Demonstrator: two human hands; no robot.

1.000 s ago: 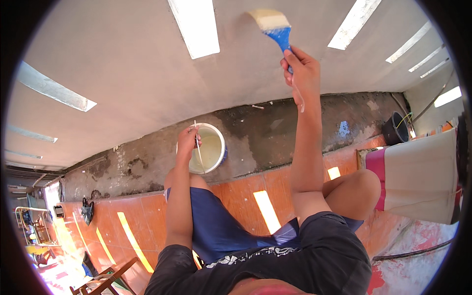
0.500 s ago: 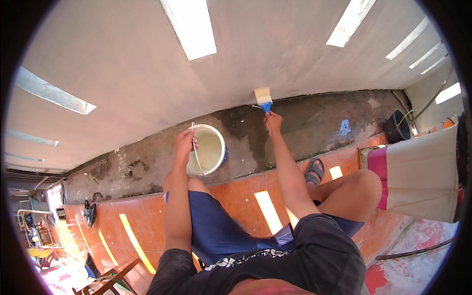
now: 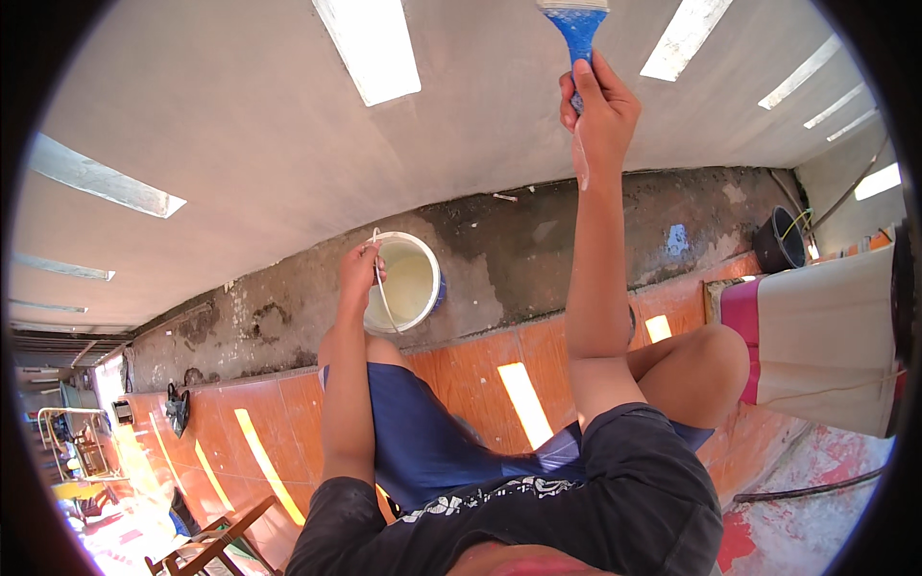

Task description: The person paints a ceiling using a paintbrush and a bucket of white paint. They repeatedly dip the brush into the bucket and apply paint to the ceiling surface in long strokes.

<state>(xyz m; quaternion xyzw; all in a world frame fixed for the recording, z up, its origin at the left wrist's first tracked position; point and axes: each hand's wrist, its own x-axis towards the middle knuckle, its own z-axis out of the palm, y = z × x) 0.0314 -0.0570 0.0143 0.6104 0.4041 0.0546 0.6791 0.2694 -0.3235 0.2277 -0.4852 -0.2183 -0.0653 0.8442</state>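
My right hand (image 3: 600,106) is raised high and grips the blue handle of a wide paintbrush (image 3: 576,24), whose pale bristles touch the white painted wall (image 3: 288,144) at the top edge of the view. My left hand (image 3: 358,269) holds the thin wire handle of a white paint bucket (image 3: 408,285) with pale paint inside. The bucket hangs in front of the dark unpainted strip of wall (image 3: 519,240). My knees and blue shorts lie below the arms.
An orange tiled floor (image 3: 480,374) with bright sun patches runs along the wall. A black bucket (image 3: 780,240) stands at the right by the wall. A pink and cream cloth-covered thing (image 3: 816,336) is at the right. Wooden furniture (image 3: 206,542) and a metal frame (image 3: 72,442) are at the lower left.
My right hand went down to the dark strip near the bucket, then rose again with the brush to the top of the white wall. The left hand and bucket stayed put.
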